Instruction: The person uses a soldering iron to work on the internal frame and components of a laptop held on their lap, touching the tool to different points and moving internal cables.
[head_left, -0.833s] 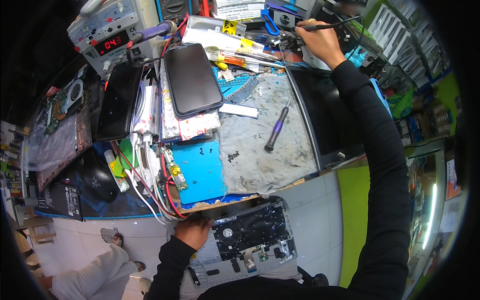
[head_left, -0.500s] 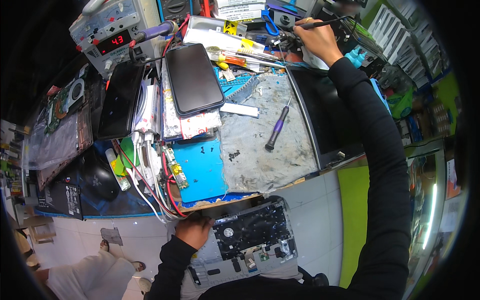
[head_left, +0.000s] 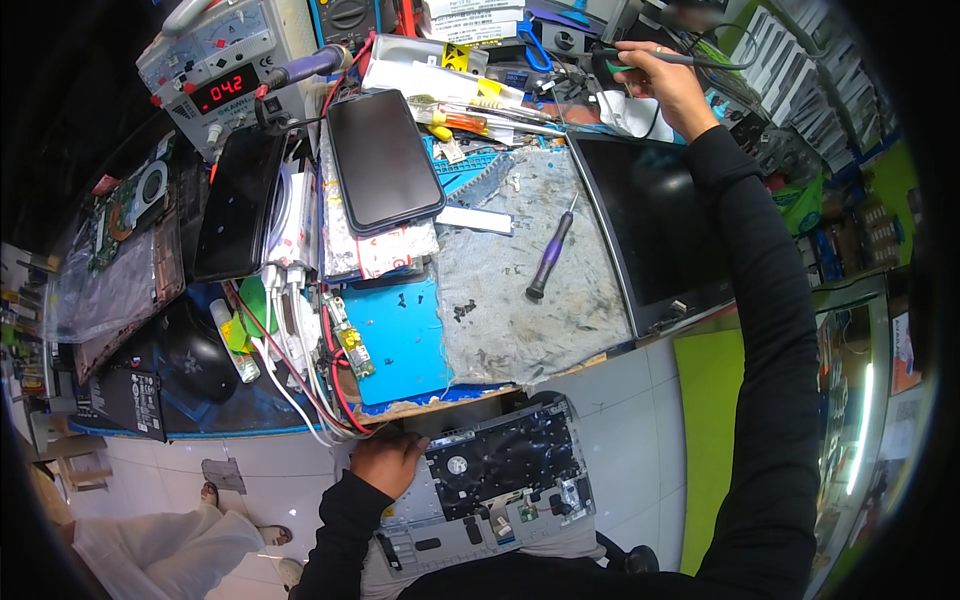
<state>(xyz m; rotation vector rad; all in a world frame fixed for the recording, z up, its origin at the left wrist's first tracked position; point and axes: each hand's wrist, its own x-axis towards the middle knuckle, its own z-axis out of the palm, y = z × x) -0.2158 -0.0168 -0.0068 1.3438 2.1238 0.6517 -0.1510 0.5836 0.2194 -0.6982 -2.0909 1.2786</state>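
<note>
On my lap lies a grey laptop top case (head_left: 455, 540), its underside up, with the black keyboard back (head_left: 510, 460) showing. My left hand (head_left: 388, 466) is closed on its left edge; the thumb side rests on top. At the back right of the bench, my right hand (head_left: 665, 88) is closed round a corded, pen-shaped soldering iron (head_left: 680, 59). The iron's front end is beside a small dark green item, and its tip is hard to make out. Below that hand a laptop screen (head_left: 655, 225) lies on the bench.
A purple screwdriver (head_left: 551, 256) and loose black bits lie on a grey cloth (head_left: 540, 345). Two phones (head_left: 385, 160) rest at the left by a power supply (head_left: 220, 95) and bundled cables (head_left: 300, 340). Another person's legs (head_left: 165, 540) show at lower left.
My right hand has moved a little right and nearer, turning the iron, and the dark green item now shows at its front. My left hand and the top case stay put.
</note>
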